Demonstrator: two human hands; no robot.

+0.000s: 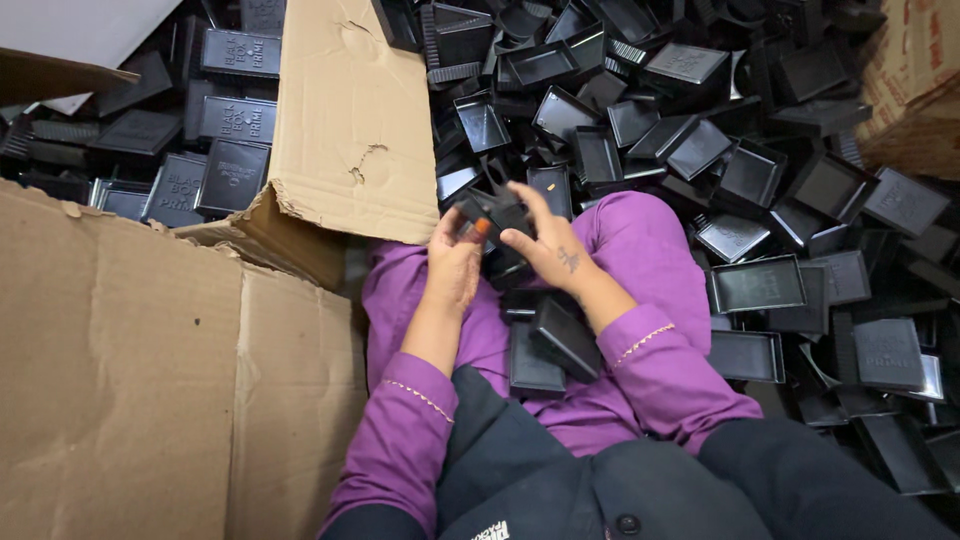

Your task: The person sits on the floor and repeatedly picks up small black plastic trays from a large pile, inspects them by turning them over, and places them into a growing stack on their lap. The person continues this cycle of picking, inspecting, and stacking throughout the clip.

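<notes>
- A large brown cardboard box (170,380) stands left of the hands, its torn flap (350,120) raised just above them.
- Another brown carton (915,85), possibly red-printed, sits far up right of the hands.

One head-worn camera looks steeply down, close over the lap (600,300), facing the heap of black trays (760,150).
</notes>
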